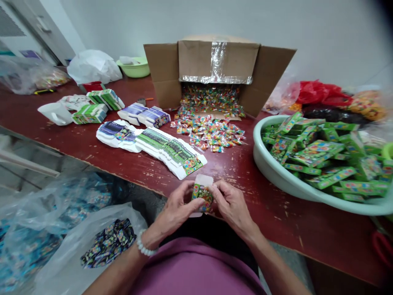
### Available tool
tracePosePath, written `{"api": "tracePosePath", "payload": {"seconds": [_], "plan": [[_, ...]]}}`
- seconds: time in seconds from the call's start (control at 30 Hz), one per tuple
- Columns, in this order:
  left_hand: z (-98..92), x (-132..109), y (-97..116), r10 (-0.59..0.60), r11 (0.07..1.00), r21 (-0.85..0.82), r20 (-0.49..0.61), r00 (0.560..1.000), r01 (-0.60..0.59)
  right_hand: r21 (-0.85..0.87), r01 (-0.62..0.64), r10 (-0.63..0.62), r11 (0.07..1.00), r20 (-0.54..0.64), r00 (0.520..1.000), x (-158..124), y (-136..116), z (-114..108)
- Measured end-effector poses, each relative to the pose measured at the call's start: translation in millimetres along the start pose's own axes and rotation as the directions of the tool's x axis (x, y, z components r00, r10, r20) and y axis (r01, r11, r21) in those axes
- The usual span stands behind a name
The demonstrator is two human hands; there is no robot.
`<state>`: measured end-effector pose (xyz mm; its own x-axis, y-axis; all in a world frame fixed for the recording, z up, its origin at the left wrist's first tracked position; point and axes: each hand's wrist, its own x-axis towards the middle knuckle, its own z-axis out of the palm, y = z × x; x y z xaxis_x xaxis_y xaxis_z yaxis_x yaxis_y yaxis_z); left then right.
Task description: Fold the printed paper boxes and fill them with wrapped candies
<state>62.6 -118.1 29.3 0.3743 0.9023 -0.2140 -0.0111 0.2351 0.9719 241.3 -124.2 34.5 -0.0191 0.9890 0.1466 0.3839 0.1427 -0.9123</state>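
Observation:
A small green printed box with its white end flap up is between my hands at the table's front edge. My left hand grips its left side, thumb across the front. The fingers of my right hand pinch its upper right corner. Just beyond lies a fanned row of flat green cartons, with purple flat cartons at its left end. Wrapped candies spill from an open cardboard box farther back. On the right, a pale green basin holds many green boxes.
Bundled green cartons, purple bundles and a white cup stand at the left. Red plastic bags lie behind the basin. Below the table's left edge is a plastic bag of dark packets. Red scissor handles show at far right.

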Motion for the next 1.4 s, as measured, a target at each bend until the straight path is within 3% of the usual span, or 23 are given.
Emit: {"api": "tracePosePath", "payload": {"seconds": [0.07,0.2,0.33,0.5,0.63,0.83,0.93,1.0,1.07,1.13,1.2,1.27,1.4], "plan": [[2.5,-2,-2,0.033,0.999,-0.035,-0.103,0.994,-0.037,0.050,-0.066,0.065,0.997,0.014,0.998,0,2,2],[9.4,-7,-3,0.094,0.992,-0.065,-0.229,0.969,-0.111,0.396,-0.183,0.201,0.900,-0.003,0.980,-4,7,19],[9.5,-6,-2,0.127,0.990,-0.031,-0.255,0.959,-0.140,0.559,-0.139,0.191,0.817,-0.035,0.981,-8,11,33],[2.6,-4,-5,0.028,0.987,-0.152,-0.127,0.992,-0.048,0.487,-0.174,0.202,0.856,-0.004,0.979,0,14,22],[-1.4,-5,-10,0.013,0.998,-0.064,-0.104,0.994,-0.020,0.468,-0.238,0.232,0.851,0.072,0.970,6,14,13],[-3.4,-2,-6,0.077,0.997,0.040,-0.118,0.990,-0.072,0.560,-0.213,0.194,0.801,0.094,0.976,7,20,13],[-1.3,-1,-4,0.066,0.993,-0.082,-0.149,0.987,-0.079,0.467,-0.165,0.108,0.869,0.147,0.983,6,23,9],[0.9,-2,-3,0.004,0.978,-0.207,-0.156,0.988,-0.037,0.433,-0.103,0.071,0.895,0.089,0.993,5,25,8],[3.4,-3,-4,-0.088,0.949,-0.309,-0.052,0.995,0.067,0.456,-0.083,0.072,0.886,0.042,0.997,3,25,8],[5.7,-5,-6,-0.168,0.910,-0.366,0.101,0.981,0.194,0.456,-0.089,0.064,0.886,0.070,0.996,0,23,9],[7.6,-6,-9,-0.217,0.876,-0.404,0.159,0.963,0.264,0.403,-0.055,0.008,0.914,0.117,0.993,-1,20,8],[8.9,-5,-11,-0.241,0.868,-0.417,0.123,0.963,0.270,0.372,-0.037,-0.025,0.928,0.159,0.987,-1,17,7],[11.0,0,-11,-0.223,0.911,-0.337,0.080,0.972,0.237,0.370,-0.146,0.068,0.918,0.216,0.974,3,12,5]]}}
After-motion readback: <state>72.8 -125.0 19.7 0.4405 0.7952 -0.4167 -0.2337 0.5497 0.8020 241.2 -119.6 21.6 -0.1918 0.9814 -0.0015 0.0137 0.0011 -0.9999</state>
